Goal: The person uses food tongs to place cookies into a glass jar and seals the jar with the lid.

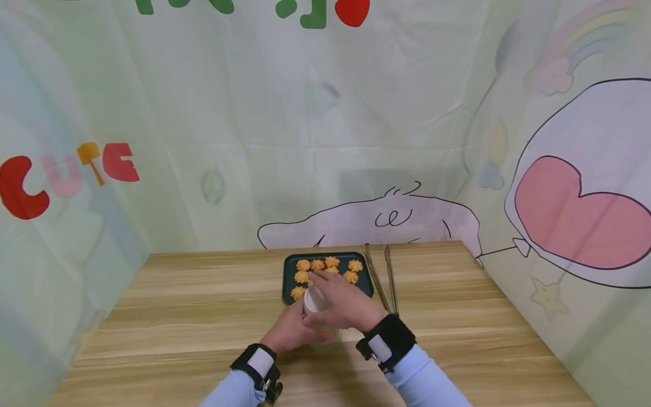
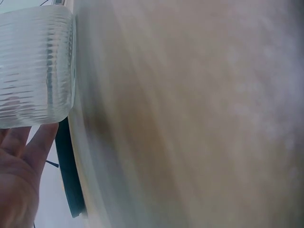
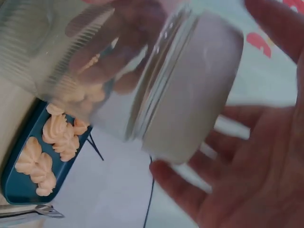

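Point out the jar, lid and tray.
Jar (image 2: 35, 71): left wrist view, middle of its ribbed clear side.
Lid (image 3: 194, 88): right wrist view, middle of its pale surface.
Tray (image 1: 289, 274): head view, bare strip along its left side.

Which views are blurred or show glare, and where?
Head: tray outlined clearly; left wrist: table heavily smeared, while the jar's ribs are readable; right wrist: lid and right hand look soft-edged, small highlights along the jar's neck.

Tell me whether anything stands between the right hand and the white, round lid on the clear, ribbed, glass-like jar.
Nothing visible does: the right hand is at the lid, fingers spread about it. The left hand grips the jar below, leaving the lid unobstructed.
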`<state>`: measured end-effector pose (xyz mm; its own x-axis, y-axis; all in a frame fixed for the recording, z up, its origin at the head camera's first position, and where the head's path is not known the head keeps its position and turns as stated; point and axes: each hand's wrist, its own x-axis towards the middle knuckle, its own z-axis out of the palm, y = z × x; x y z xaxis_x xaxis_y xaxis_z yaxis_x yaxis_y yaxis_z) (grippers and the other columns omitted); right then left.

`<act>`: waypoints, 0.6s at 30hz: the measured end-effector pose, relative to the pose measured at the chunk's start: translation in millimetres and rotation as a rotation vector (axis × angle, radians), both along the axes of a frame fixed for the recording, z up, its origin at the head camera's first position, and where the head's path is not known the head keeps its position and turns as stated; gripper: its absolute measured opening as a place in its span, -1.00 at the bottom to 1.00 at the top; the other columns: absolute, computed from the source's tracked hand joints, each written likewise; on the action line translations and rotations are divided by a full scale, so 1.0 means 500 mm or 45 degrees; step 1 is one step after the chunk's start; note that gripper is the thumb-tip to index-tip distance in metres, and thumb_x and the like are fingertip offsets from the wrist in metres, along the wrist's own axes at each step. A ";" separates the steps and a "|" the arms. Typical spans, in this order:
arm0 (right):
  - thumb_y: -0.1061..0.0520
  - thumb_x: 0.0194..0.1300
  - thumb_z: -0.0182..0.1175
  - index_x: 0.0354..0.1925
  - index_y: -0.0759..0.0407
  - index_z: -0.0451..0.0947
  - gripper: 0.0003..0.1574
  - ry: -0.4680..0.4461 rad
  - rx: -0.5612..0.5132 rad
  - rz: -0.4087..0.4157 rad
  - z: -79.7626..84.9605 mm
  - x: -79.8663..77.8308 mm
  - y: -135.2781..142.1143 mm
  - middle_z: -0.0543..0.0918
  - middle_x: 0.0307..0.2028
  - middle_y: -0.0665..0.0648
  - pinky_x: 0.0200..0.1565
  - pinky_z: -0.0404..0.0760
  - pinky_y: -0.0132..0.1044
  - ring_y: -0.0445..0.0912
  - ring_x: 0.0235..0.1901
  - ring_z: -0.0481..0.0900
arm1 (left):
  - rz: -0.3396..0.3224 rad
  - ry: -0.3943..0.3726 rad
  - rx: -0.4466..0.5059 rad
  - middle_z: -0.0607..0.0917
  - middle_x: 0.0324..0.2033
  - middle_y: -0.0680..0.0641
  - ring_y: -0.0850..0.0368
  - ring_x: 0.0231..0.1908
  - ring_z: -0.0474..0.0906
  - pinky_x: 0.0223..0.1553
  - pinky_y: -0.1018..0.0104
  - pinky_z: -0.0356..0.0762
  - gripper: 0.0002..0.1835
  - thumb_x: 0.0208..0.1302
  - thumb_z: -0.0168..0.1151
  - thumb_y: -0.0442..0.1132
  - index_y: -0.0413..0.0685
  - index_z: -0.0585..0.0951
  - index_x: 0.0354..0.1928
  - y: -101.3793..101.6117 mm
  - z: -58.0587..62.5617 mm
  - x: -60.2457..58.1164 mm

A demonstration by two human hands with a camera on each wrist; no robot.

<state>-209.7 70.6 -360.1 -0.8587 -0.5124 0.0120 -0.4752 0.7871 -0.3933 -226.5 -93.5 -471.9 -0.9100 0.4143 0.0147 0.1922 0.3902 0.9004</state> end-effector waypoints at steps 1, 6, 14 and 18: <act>-0.28 0.09 0.39 0.43 0.17 0.26 0.10 0.027 0.006 -0.039 0.000 0.001 -0.004 0.37 0.37 0.29 0.05 0.60 0.13 0.23 0.26 0.42 | -0.007 -0.004 0.015 0.46 0.29 -0.03 -0.02 0.21 0.45 0.20 -0.07 0.50 0.01 0.00 0.54 0.00 0.24 0.17 0.47 0.000 0.000 0.000; -0.56 -0.03 0.30 0.31 0.30 0.38 0.25 0.187 0.165 -0.244 -0.002 0.013 -0.022 0.53 0.15 0.37 -0.18 0.69 0.07 0.17 -0.01 0.58 | -0.041 -0.014 0.097 0.43 0.34 0.00 -0.05 0.28 0.39 0.27 -0.09 0.44 -0.11 0.06 0.52 -0.08 0.26 0.28 0.43 -0.002 -0.001 0.001; -0.39 0.01 0.40 0.08 0.39 0.55 -0.01 0.268 0.231 -0.250 -0.004 0.021 -0.030 0.58 -0.01 0.36 -0.20 0.69 0.03 0.14 -0.11 0.59 | -0.019 0.061 -0.053 0.42 0.37 0.00 -0.02 0.30 0.41 0.31 -0.09 0.39 0.01 0.01 0.53 0.06 0.20 0.19 0.47 -0.001 -0.005 -0.004; -0.22 0.02 0.40 0.07 0.35 0.56 -0.17 0.213 0.163 -0.178 0.000 0.016 -0.025 0.58 0.01 0.33 -0.19 0.66 -0.01 0.12 -0.09 0.54 | 0.000 0.052 -0.068 0.40 0.38 -0.01 0.00 0.30 0.40 0.32 -0.09 0.38 0.07 -0.03 0.55 0.06 0.20 0.14 0.49 -0.001 -0.005 -0.004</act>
<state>-201.5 58.2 -360.3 -0.9129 -0.3952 0.1023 -0.4082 0.8881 -0.2112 -228.6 -93.9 -474.2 -0.9092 0.4152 0.0300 0.2286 0.4377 0.8696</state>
